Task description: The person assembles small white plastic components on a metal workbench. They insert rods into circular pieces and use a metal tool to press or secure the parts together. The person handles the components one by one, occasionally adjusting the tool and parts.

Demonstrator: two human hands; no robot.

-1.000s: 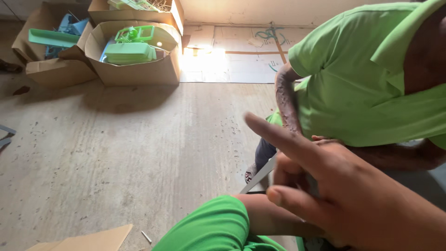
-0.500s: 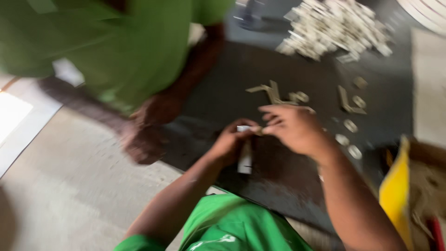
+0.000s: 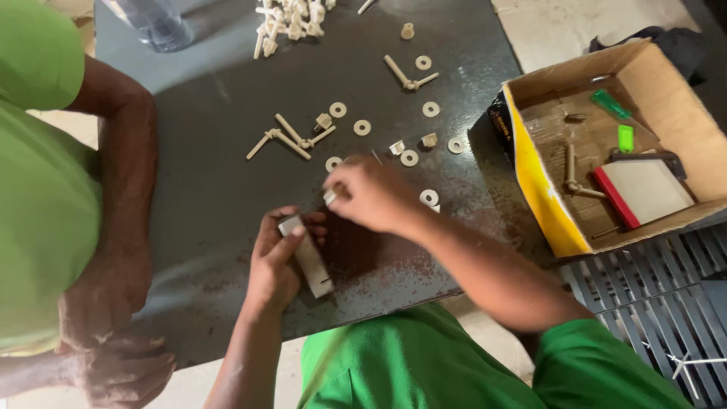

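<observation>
Left hand (image 3: 274, 261): clamped round a pale rectangular block (image 3: 309, 261), thumb over its top end; block tilted, lower end resting on the bench (image 3: 212, 189).
Right hand (image 3: 375, 195): fingers pinched together on a small cream piece (image 3: 330, 197), just above and right of the block's top end (piece mostly hidden, shape unclear).
Bench: dark sheet surface, rusty speckling around both hands.
Loose parts: cream washers (image 3: 362, 127) scattered beyond the right hand, one washer (image 3: 429, 197) just beside its knuckles; small cream nuts (image 3: 429, 140) among them.
Bolt clusters: crossed cream bolts (image 3: 291, 136) mid bench, another pair (image 3: 409, 76) farther back.
Pile: heap of cream parts (image 3: 291, 19) at the far edge, next to a clear plastic bottle (image 3: 155, 26) (only partly in view).
Box: open cardboard box (image 3: 530, 159) to the right of the bench, yellow side wall; inside a red-edged flat pad (image 3: 644, 189), green bits (image 3: 609, 104) and a cream bolt (image 3: 572, 178).
Other person: green shirt, forearm (image 3: 125, 189) down the left edge of the bench, hands (image 3: 113, 341) off its near corner, well apart from the block.
Floor: grey slatted grid (image 3: 651, 303) at lower right.
</observation>
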